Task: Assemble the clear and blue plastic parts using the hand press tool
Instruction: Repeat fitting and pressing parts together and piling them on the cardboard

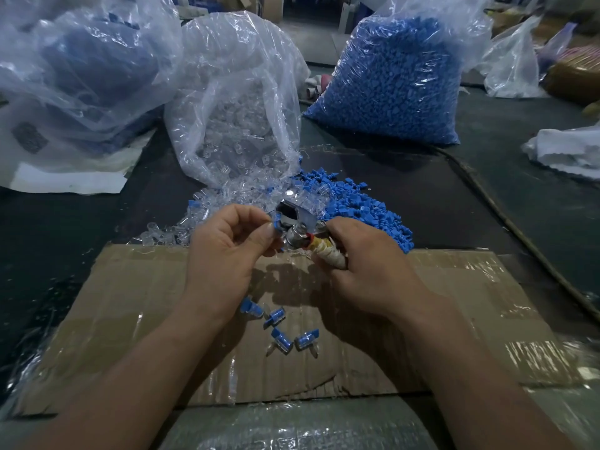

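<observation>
While left hand (pixel 227 245) pinches blue part (pixel 277 223) | right hand (pixel 367 267) grips press tool (pixel 293 237) | handle mostly hidden

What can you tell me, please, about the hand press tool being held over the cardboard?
The hand press tool has a shiny, chrome-looking metal head and a handle wrapped in cream tape, with a red band between them. It is held above the cardboard sheet, tilted with the head away from the person. The right hand grips the handle; the left hand pinches a blue part against the head.
</observation>
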Tool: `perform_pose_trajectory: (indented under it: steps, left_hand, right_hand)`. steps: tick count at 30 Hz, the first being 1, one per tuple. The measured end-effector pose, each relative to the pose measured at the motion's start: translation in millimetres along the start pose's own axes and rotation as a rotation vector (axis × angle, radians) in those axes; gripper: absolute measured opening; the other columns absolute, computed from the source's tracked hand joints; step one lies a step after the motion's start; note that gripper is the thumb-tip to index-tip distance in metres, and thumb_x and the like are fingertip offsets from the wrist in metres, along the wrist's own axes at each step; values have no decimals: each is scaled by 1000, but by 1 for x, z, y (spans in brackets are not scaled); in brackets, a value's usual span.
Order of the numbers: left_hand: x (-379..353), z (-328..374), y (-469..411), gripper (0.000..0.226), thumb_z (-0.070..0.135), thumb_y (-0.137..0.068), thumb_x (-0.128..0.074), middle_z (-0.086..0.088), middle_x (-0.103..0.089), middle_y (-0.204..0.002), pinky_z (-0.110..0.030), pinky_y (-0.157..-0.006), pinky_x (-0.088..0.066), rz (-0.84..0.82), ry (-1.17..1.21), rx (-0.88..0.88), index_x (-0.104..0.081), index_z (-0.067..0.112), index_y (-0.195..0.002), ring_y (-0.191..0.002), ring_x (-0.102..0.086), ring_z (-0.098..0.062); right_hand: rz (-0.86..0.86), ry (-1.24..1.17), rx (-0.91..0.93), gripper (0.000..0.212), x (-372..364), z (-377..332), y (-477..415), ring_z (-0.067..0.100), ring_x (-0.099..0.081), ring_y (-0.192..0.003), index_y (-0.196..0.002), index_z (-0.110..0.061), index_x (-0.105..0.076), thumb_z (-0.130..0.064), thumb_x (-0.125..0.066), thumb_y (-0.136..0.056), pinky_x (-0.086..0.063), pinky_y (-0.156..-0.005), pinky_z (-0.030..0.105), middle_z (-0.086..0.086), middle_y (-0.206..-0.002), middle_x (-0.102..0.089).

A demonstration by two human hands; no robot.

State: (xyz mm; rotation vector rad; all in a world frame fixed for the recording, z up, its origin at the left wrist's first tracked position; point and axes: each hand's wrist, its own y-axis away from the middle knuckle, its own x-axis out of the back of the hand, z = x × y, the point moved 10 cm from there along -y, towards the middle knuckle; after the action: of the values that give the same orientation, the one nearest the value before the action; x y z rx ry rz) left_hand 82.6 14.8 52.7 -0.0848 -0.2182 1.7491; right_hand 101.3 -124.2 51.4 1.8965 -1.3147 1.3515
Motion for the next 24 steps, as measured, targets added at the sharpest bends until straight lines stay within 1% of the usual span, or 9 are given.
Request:
perform_pose_trajectory:
  steps: [3, 5, 11, 14, 16, 18, 20, 22, 24]
  left_hand:
    - [2, -3, -2, 14, -2, -80, -60, -4, -65, -73, -11, -57, -49, 6, -21, 3, -61, 11, -79, -59, -61, -2]
    - [3, -5, -2, 15, -2, -80, -61, -1, -65, -70, -11, -56, -49, 10, -31, -5, -61, 12, -78, -59, -62, -1]
    - [23, -12, -10, 14, 2, -82, -58, -2, -70, -71, -15, -52, -50, 91, 84, 50, -62, 14, -78, -61, -65, -8]
    - [3, -25, -9, 7, 9, -74, -63, -5, -69, -66, -16, -45, -46, -182, 73, 205, -68, 13, -71, -49, -59, -9]
    - [-20, -34, 2, 4, 12, -67, -67, -7, -70, -66, -21, -50, -51, -434, -18, 289, -69, 10, -70, -53, -63, -13]
    - [-36, -36, 12, 5, 6, -68, -70, -5, -70, -63, -16, -51, -50, -595, -130, 265, -67, 10, -70, -55, -65, -10]
    - [-44, -34, 16, 7, 11, -67, -74, -1, -69, -61, -13, -52, -46, -678, -209, 206, -70, 16, -66, -55, -62, -5]
    - [-46, -33, 19, 10, 27, -62, -73, -1, -70, -65, -15, -55, -47, -732, -247, 183, -72, 17, -65, -58, -61, -5]
    - [-40, -33, 15, 18, 35, -59, -69, -4, -70, -68, -18, -58, -50, -688, -228, 201, -72, 19, -67, -60, -62, -10]
  right_hand:
    - [10, -3, -4, 25, 5, 4, 0, 7, -39, -78, -104, -22, -54, -25, -62, -80, -30, -69, 25, -12, -87, -44]
    - [-6, 7, -1, 30, 4, 5, 0, 6, -39, -80, -109, -20, -55, -25, -63, -81, -31, -70, 25, -12, -89, -45]
    - [-55, 34, -18, 18, 4, 16, 0, 2, -38, -72, -93, -31, -49, -27, -62, -82, -29, -60, 22, -18, -78, -41]
    - [-63, 55, -63, 22, 9, 29, 1, -2, -39, -66, -84, -34, -43, -30, -64, -82, -26, -55, 20, -18, -73, -42]
    - [-74, 78, -93, 22, 12, 36, 2, -2, -40, -66, -84, -32, -46, -30, -67, -79, -27, -54, 22, -17, -74, -43]
    - [-87, 100, -105, 22, 12, 38, 2, 1, -41, -67, -84, -31, -46, -33, -67, -79, -29, -55, 24, -16, -75, -44]
    - [-99, 105, -110, 22, 10, 36, 2, 4, -42, -70, -86, -32, -46, -36, -67, -79, -32, -58, 26, -16, -77, -44]
    - [-113, 97, -109, 22, 8, 34, 2, 8, -45, -74, -87, -32, -48, -36, -67, -78, -35, -62, 27, -15, -78, -45]
    - [-134, 84, -94, 22, 6, 31, 3, 7, -46, -74, -87, -32, -51, -37, -69, -75, -34, -61, 26, -16, -76, -47]
